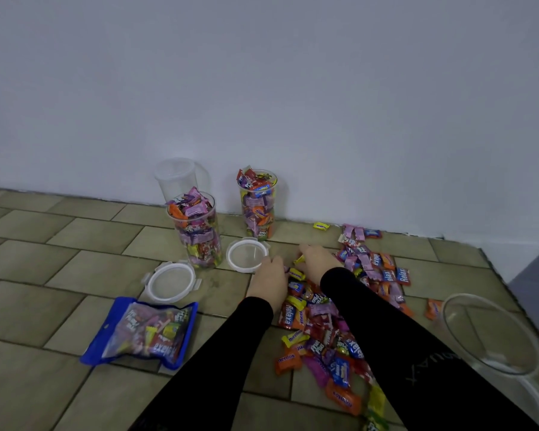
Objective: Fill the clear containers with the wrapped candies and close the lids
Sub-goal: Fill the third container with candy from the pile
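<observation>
We note both hands gathering wrapped candies point(324, 318) for the empty container point(176, 175): right hand point(319, 259) pinches a yellow candy point(300, 260); left hand point(269, 279) rests loosely curled, grasp indeterminate.

Tiled floor point(75, 250) fills lower half of frame, wall point(262, 73) above it. Three containers stand mid-frame near the wall: an unfilled one point(175, 177) at the back left against the wall, a candy-filled one point(196, 228) just in front of it, another filled one point(258, 205) to the right by the wall. Two lids lie flat on the floor: one point(246, 255) below and between the filled containers, one point(171, 281) lower left of it. Candy bag point(140, 331) lies lower left of that lid. Loose candy pile point(324, 325) spreads from centre right down to bottom. Both hands sit at the pile's upper end, left hand point(269, 283) beside right hand point(319, 261), left fingertips seemingly touching the nearer lid. Bowl point(489, 334) at lower right edge.
</observation>
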Available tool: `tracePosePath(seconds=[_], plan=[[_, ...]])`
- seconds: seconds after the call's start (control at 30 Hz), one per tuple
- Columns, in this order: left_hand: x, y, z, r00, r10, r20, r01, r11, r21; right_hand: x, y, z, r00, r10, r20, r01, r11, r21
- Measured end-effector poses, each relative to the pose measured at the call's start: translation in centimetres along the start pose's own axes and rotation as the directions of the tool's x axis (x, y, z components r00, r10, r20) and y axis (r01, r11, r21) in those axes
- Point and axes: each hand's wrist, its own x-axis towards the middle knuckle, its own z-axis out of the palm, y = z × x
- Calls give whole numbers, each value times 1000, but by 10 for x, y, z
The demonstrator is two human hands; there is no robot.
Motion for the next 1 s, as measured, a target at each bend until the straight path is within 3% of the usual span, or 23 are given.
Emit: tracePosePath(seconds=[0.2,0.47,0.6,0.77,0.9,1.0], plan=[[-11,3,-4,999,-45,17,47,984,-173,-12,-3,-2,992,-18,-127,32,993,113],[-35,16,-16,986,-100,-132,38,912,-408,-36,-10,-24,934,47,-355,73,946,316],[-45,38,-30,982,-97,-163,-21,799,-601,-57,-21,-39,903,89,-421,106,902,419],[-55,65,-47,978,-136,-157,-53,569,-821,-87,-39,-66,860,122,-496,180,836,518],[-65,87,-60,984,-95,-154,-99,432,-897,-112,-50,-99,822,119,-557,273,777,568],[-72,110,-67,979,-52,-195,-157,410,-899,-133,-40,-124,792,108,-601,332,750,572]])
